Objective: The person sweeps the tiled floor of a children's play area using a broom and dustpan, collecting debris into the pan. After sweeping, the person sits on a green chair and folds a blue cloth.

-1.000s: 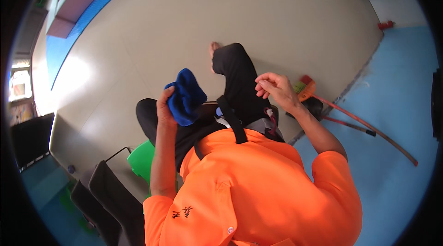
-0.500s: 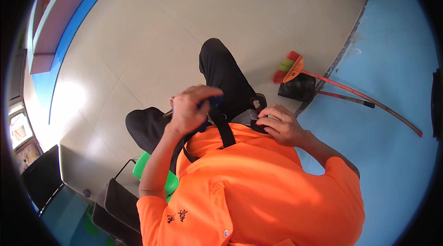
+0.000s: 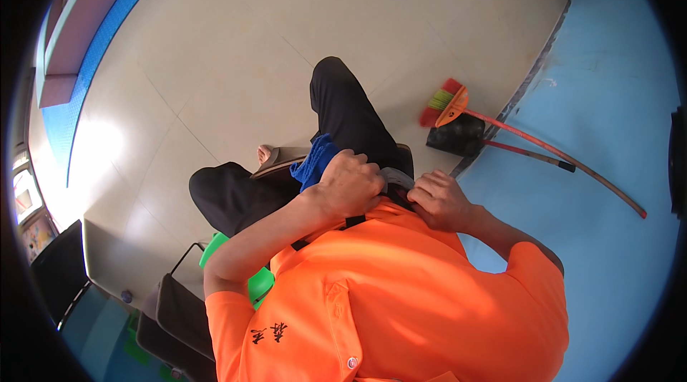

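My left hand [image 3: 349, 183] is closed, with a bunched blue cloth [image 3: 312, 161] sticking out past its knuckles. It rests against a grey, curved item [image 3: 396, 179] in my lap, whose kind I cannot make out. Close by on the right, my right hand [image 3: 436, 199] is closed with its fingertips bent inward at the edge of that grey item. What those fingertips grip is mostly hidden. Both hands are just above the hem of my orange shirt [image 3: 415, 274], between my dark trouser legs [image 3: 347, 106].
A red and green broom [image 3: 451, 106] and a black dustpan [image 3: 458, 136] lie to the right by the blue wall [image 3: 594, 131]. Black chairs [image 3: 186, 317] and a green seat [image 3: 260, 285] stand at lower left. Bare toes [image 3: 265, 153] show beside a brown shape [image 3: 279, 166].
My left hand has come down and to the right with the blue cloth, from above my lap to the grey item. My right hand has stayed near its place, its fingers now more tightly curled.
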`<action>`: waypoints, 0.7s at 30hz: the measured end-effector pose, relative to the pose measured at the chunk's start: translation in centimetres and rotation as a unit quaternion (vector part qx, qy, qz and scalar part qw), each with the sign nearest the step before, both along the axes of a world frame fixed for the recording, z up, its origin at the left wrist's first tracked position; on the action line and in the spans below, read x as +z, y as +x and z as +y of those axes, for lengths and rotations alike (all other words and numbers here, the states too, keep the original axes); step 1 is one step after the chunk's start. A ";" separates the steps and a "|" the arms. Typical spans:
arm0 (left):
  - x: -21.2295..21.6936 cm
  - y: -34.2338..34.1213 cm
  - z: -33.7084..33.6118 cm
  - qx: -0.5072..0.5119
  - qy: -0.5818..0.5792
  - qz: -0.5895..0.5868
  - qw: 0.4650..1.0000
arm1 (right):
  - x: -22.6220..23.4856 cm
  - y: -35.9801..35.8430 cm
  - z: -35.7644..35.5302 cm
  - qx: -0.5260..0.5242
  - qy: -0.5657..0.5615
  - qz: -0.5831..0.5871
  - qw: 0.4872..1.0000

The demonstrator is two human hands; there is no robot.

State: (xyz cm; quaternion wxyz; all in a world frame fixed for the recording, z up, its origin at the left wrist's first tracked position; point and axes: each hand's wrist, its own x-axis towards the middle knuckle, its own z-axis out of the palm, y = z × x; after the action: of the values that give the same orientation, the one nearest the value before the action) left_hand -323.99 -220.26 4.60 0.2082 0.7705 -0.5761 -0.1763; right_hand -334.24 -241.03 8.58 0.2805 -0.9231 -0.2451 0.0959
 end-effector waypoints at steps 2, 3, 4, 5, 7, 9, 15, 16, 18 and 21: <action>0.0 -0.1 -0.2 -0.003 0.017 -0.003 1.000 | 0.0 -0.7 0.1 0.010 -0.049 -0.017 0.999; 0.1 -0.1 -0.1 0.006 0.017 0.003 1.000 | 0.0 -0.9 0.3 0.000 -0.066 -0.025 0.998; 0.1 -0.2 -0.1 0.015 0.016 0.009 1.000 | 0.0 -1.2 0.5 -0.009 -0.083 -0.033 0.996; 0.2 -0.2 0.0 0.024 0.016 0.015 0.999 | 0.0 -1.3 0.6 -0.018 -0.100 -0.041 0.994; 0.2 -0.3 0.3 0.045 -0.005 0.030 0.999 | 0.0 -1.4 1.0 -0.038 -0.121 -0.033 0.991; 0.2 -0.4 0.4 0.058 -0.014 0.037 0.998 | 0.0 -1.2 1.6 -0.052 -0.122 -0.033 0.991; -0.1 -1.0 -0.1 0.058 0.008 0.013 0.998 | -1.8 0.8 3.7 -0.071 -0.172 -0.037 0.982; -0.2 -1.2 -0.2 0.061 0.012 0.009 0.998 | -1.8 0.9 3.8 -0.065 -0.196 -0.008 0.978; -0.1 -1.4 -0.2 0.069 0.016 0.006 0.997 | -1.7 0.9 3.6 -0.054 -0.206 0.009 0.977; 0.2 -1.4 -0.1 0.082 0.013 0.013 0.996 | -0.8 -0.2 1.8 -0.028 -0.136 -0.030 0.990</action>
State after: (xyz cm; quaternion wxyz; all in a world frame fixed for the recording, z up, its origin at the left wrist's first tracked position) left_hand -325.40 -220.41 4.81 0.2192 0.8153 -0.5060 -0.1764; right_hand -334.43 -239.25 7.73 0.1475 -0.9616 -0.2120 0.0925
